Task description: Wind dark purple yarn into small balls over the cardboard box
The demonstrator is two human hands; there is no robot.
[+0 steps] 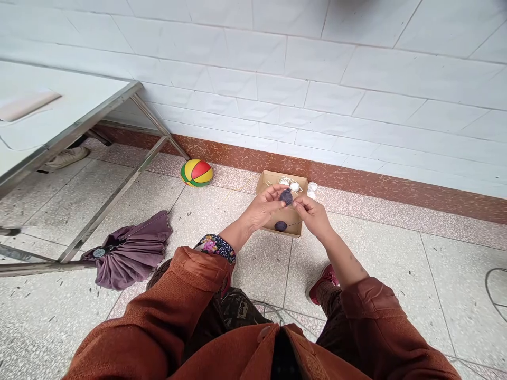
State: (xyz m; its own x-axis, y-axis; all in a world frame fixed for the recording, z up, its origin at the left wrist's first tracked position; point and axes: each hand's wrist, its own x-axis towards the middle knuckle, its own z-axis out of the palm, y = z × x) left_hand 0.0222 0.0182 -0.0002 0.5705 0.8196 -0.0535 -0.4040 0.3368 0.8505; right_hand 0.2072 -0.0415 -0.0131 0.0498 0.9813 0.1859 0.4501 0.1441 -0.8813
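Observation:
A small dark purple-grey ball of yarn (285, 197) is held in the fingers of my left hand (264, 207), above a shallow cardboard box. My right hand (312, 213) is closed in a pinch at the ball's right side, seemingly on its strand of yarn, which is too thin to make out there. Beneath my hands the cardboard box (268, 176) stands on the floor. A second dark ball of yarn (281, 226) lies in its near part, with a strand running right. White balls of yarn (294, 187) lie in its far part.
More white yarn balls (312, 187) sit just right of the box by the wall. A striped ball (197, 173) rests left of it. A folded purple umbrella (134, 250) lies near the metal-framed table (99, 103). A cable (493, 295) is at far right.

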